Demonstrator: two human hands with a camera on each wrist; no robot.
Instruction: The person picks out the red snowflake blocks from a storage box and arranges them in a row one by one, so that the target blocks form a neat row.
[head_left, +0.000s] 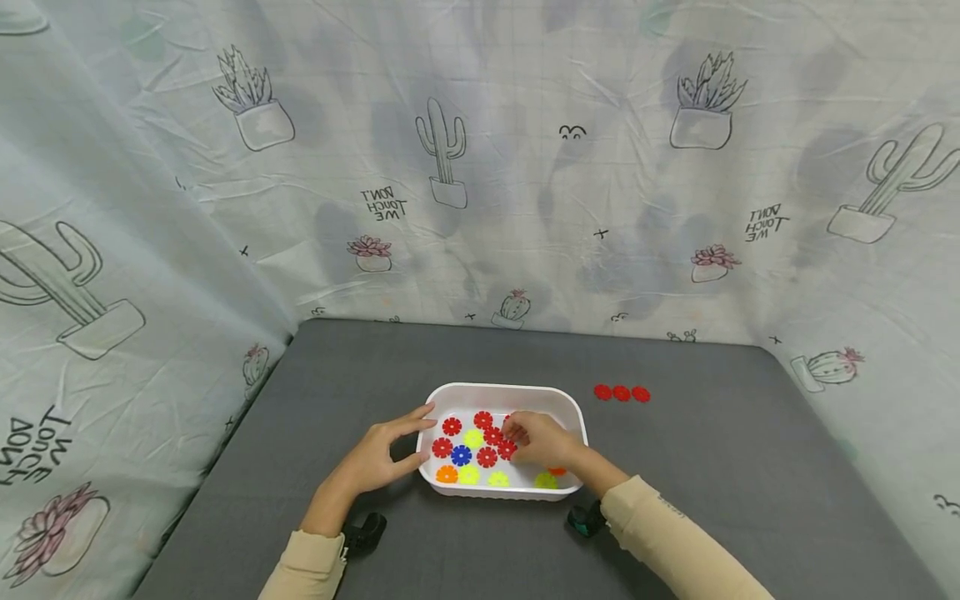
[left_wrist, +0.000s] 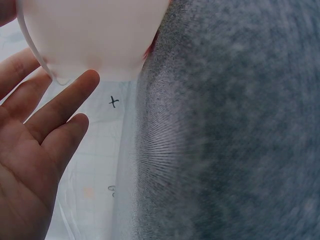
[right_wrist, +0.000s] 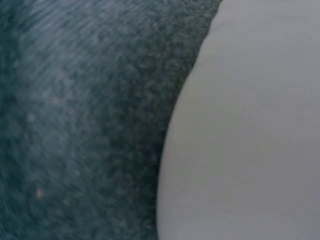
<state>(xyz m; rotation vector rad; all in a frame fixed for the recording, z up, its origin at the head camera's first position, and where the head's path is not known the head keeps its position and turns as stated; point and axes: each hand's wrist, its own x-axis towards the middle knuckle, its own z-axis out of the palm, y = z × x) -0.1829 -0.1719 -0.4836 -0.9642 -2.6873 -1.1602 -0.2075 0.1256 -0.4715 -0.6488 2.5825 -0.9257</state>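
A white tray point(head_left: 501, 392) sits on the grey table and holds several toothed discs in red point(head_left: 452, 427), yellow point(head_left: 473, 438), blue point(head_left: 461, 455) and orange point(head_left: 447, 474). My left hand point(head_left: 425, 435) rests against the tray's left end, thumb near the rim and straight fingers on the outer wall. The left wrist view shows those fingers point(left_wrist: 82, 82) touching the tray point(left_wrist: 95, 35). My right hand point(head_left: 512, 432) reaches into the tray, fingertips curled down and pinching a red disc point(head_left: 508, 422) among the red ones. The right wrist view shows only the tray wall point(right_wrist: 250, 125) and mat.
Three red discs point(head_left: 622, 393) lie in a row on the grey mat point(head_left: 712, 467) to the right of the tray. Cactus-print cloth point(head_left: 525, 167) walls the table at the back and both sides.
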